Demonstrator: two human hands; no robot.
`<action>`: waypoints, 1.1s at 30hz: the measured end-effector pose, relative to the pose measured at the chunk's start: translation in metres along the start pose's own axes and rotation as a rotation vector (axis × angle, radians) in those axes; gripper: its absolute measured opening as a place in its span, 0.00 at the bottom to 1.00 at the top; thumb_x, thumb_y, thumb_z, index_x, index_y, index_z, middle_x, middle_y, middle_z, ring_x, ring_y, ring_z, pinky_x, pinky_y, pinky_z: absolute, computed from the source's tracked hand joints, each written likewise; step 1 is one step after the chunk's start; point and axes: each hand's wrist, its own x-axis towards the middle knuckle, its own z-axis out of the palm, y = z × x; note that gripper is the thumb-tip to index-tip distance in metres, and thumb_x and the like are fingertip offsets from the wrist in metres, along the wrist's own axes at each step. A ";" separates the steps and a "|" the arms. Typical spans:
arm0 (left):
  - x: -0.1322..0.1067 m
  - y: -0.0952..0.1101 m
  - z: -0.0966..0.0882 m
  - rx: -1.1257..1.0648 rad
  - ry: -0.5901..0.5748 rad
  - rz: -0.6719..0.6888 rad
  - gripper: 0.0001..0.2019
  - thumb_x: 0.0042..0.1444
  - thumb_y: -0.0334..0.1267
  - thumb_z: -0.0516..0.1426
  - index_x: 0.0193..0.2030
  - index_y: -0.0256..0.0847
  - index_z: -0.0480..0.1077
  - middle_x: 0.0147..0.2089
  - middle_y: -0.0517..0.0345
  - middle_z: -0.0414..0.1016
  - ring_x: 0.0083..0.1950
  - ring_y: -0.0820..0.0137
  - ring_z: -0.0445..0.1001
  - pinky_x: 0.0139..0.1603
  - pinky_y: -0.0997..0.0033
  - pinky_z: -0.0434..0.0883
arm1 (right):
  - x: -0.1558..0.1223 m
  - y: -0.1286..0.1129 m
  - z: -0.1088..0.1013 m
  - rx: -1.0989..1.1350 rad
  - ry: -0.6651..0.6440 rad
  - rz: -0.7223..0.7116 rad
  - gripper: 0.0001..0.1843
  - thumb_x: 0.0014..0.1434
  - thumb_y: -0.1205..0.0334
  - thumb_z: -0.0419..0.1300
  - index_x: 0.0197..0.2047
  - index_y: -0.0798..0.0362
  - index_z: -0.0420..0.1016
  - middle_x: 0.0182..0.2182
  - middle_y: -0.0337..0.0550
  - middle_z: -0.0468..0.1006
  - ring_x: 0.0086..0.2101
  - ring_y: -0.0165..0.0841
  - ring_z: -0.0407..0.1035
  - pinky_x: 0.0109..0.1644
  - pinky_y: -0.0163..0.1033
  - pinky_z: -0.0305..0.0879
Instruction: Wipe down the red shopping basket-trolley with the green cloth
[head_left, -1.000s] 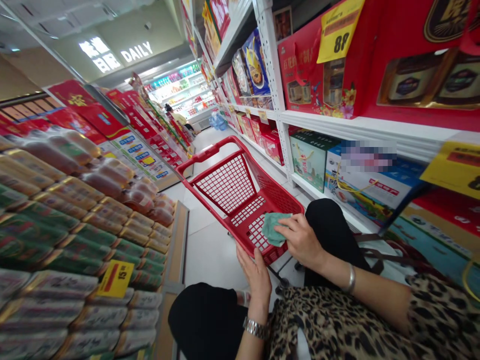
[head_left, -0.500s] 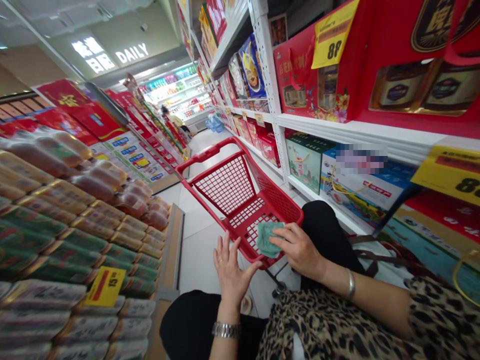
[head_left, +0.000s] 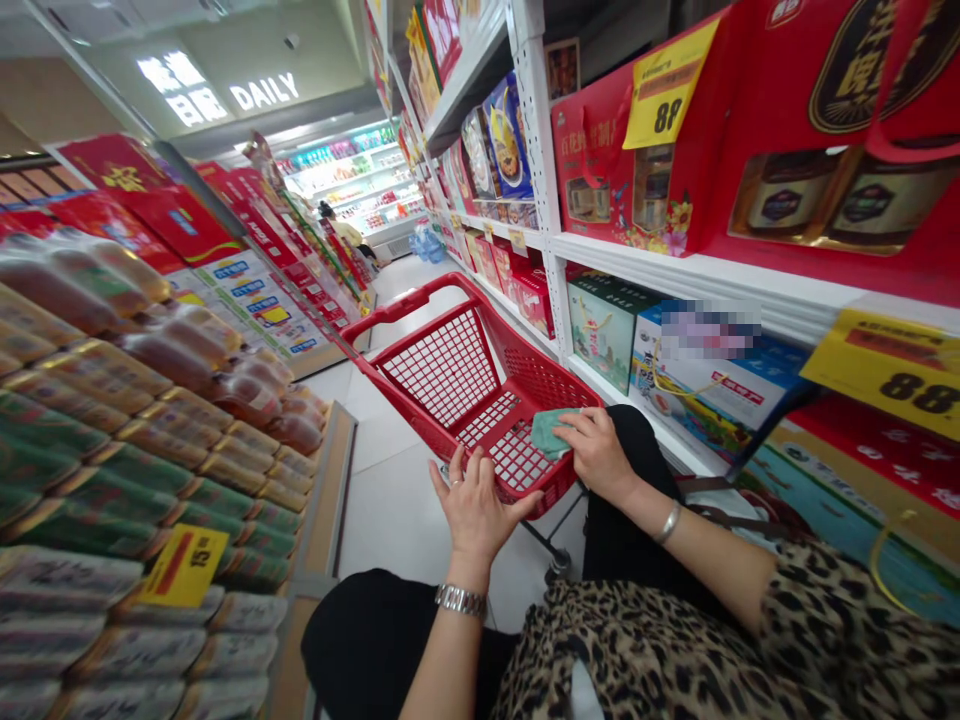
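In front of my knees stands a red plastic shopping cart with grid walls and a handle at its far end. A folded green cloth is in my right hand, held over the cart's near right rim. My left hand is at the near left rim with its fingers spread and nothing in it. Its fingertips reach the rim, though whether they press on it I cannot tell. Below the cart, a dark caster wheel shows.
White shelves with red gift boxes rise close on the right. On the left are stacked shrink-wrapped cans on a wooden base. A person is far down the aisle, near lit refrigerated shelves.
My right hand has moved the cloth up and right, to the cart's right rim. My left hand has shifted slightly right and up, its fingers now over the near left rim.
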 end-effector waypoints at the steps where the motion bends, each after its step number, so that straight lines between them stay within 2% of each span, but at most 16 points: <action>1: 0.002 0.001 0.001 0.009 -0.001 -0.009 0.31 0.49 0.69 0.62 0.44 0.41 0.77 0.52 0.37 0.80 0.68 0.39 0.67 0.76 0.27 0.36 | 0.002 0.003 0.002 0.003 -0.001 -0.006 0.25 0.62 0.78 0.54 0.51 0.47 0.85 0.50 0.47 0.82 0.49 0.44 0.63 0.56 0.54 0.66; 6: 0.008 -0.002 0.000 0.027 0.008 -0.058 0.31 0.50 0.68 0.62 0.44 0.41 0.77 0.50 0.39 0.81 0.67 0.38 0.68 0.75 0.25 0.34 | 0.016 0.007 0.015 0.035 0.002 -0.048 0.24 0.62 0.78 0.54 0.51 0.47 0.85 0.51 0.48 0.82 0.49 0.43 0.63 0.57 0.52 0.66; 12: 0.021 -0.004 0.000 0.057 0.007 -0.118 0.30 0.48 0.67 0.64 0.43 0.40 0.77 0.49 0.39 0.81 0.66 0.35 0.68 0.74 0.24 0.36 | 0.037 0.003 0.035 0.023 -0.019 -0.020 0.23 0.61 0.79 0.56 0.49 0.48 0.84 0.51 0.46 0.82 0.49 0.43 0.63 0.53 0.49 0.65; 16: 0.025 0.005 0.016 0.050 0.027 -0.180 0.32 0.52 0.65 0.63 0.49 0.36 0.77 0.56 0.34 0.79 0.68 0.34 0.66 0.74 0.24 0.44 | 0.057 0.013 0.046 -0.012 -0.051 0.008 0.21 0.61 0.80 0.58 0.45 0.47 0.84 0.51 0.45 0.82 0.49 0.42 0.63 0.49 0.47 0.62; 19: 0.021 0.001 0.029 0.002 0.051 -0.162 0.34 0.56 0.61 0.62 0.59 0.36 0.74 0.64 0.34 0.75 0.72 0.36 0.62 0.74 0.25 0.48 | 0.073 0.025 0.053 -0.029 -0.079 -0.010 0.18 0.61 0.79 0.60 0.42 0.47 0.84 0.49 0.44 0.83 0.48 0.42 0.63 0.46 0.46 0.60; 21: 0.020 -0.014 0.030 -0.029 0.055 -0.099 0.32 0.60 0.56 0.61 0.65 0.39 0.71 0.68 0.37 0.73 0.74 0.43 0.63 0.76 0.28 0.48 | 0.085 0.033 0.056 -0.025 -0.105 -0.042 0.17 0.62 0.79 0.60 0.41 0.48 0.84 0.47 0.44 0.83 0.46 0.41 0.63 0.44 0.45 0.59; 23: 0.026 -0.040 0.021 -0.036 0.067 -0.067 0.30 0.63 0.51 0.59 0.68 0.40 0.68 0.70 0.38 0.71 0.73 0.49 0.66 0.78 0.33 0.46 | 0.097 0.039 0.057 -0.015 -0.145 -0.071 0.17 0.63 0.79 0.59 0.41 0.48 0.83 0.46 0.43 0.83 0.44 0.39 0.62 0.42 0.44 0.58; 27: 0.055 -0.111 -0.018 0.069 0.086 -0.229 0.32 0.63 0.50 0.58 0.70 0.34 0.66 0.73 0.34 0.66 0.76 0.47 0.60 0.77 0.32 0.44 | 0.111 0.036 0.052 -0.055 -0.261 -0.079 0.16 0.63 0.78 0.59 0.39 0.48 0.82 0.43 0.44 0.82 0.44 0.40 0.61 0.41 0.43 0.54; 30: 0.078 -0.154 -0.042 0.204 -0.037 -0.281 0.31 0.66 0.49 0.54 0.71 0.35 0.66 0.75 0.37 0.63 0.78 0.47 0.56 0.78 0.32 0.44 | 0.108 0.022 0.046 -0.105 -0.305 -0.050 0.16 0.61 0.78 0.59 0.41 0.49 0.83 0.44 0.47 0.81 0.46 0.42 0.61 0.42 0.44 0.54; 33: 0.091 -0.173 -0.052 0.280 -0.147 -0.243 0.24 0.68 0.49 0.52 0.64 0.42 0.73 0.74 0.43 0.66 0.79 0.48 0.54 0.77 0.32 0.46 | 0.094 0.009 0.044 -0.086 -0.255 0.006 0.19 0.60 0.79 0.57 0.45 0.49 0.84 0.46 0.49 0.80 0.46 0.43 0.62 0.45 0.45 0.57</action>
